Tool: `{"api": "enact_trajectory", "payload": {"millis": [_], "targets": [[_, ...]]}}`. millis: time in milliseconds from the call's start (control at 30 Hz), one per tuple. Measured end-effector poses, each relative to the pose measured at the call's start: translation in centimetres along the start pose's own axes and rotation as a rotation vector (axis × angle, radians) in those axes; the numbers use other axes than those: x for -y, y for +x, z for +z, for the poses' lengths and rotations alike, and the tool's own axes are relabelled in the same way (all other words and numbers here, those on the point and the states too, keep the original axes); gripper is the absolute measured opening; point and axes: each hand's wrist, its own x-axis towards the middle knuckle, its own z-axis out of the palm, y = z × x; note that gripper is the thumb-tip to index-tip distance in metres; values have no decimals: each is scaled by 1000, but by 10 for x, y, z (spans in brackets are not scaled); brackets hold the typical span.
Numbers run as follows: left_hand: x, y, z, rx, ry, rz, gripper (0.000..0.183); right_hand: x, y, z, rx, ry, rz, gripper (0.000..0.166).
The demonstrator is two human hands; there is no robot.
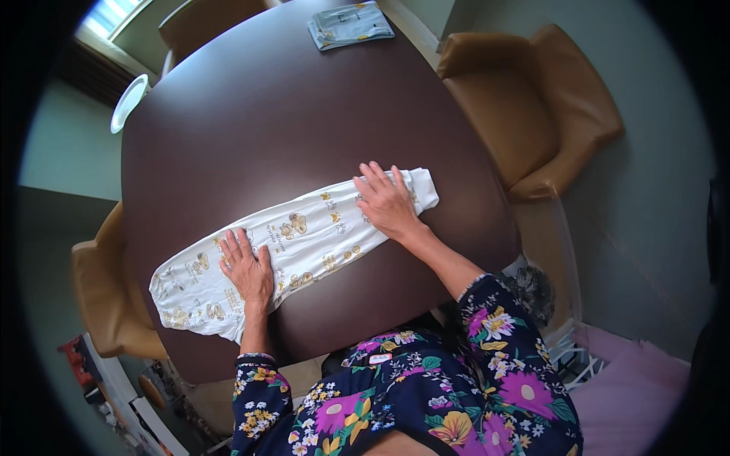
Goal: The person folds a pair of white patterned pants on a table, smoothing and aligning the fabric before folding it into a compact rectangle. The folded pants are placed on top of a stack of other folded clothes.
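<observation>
A pair of white children's pants, printed with yellow-brown cartoon figures and paw marks, lies flat and folded lengthwise across the dark table. Its gathered waist end is at the left, and a plain white ribbed cuff is at the right. My left hand rests palm down on the wider part of the pants, fingers spread. Close to the cuff, my right hand presses flat on the leg with its fingers slightly apart. Neither hand grips the cloth.
A folded pale printed garment lies at the table's far edge. A white plate-like dish stands at the left rim. Tan leather chairs surround the table, one at the right and one at the left. Pink fabric is at lower right.
</observation>
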Motion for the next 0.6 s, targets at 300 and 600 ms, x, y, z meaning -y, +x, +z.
{"api": "enact_trajectory", "payload": {"millis": [300, 600], "targets": [[0, 0, -1, -47, 4, 0, 59, -52, -39, -62, -193, 27, 405, 32], [3, 2, -1, -40, -3, 17, 58, -44, -58, -64, -152, 354, 448, 19]]}}
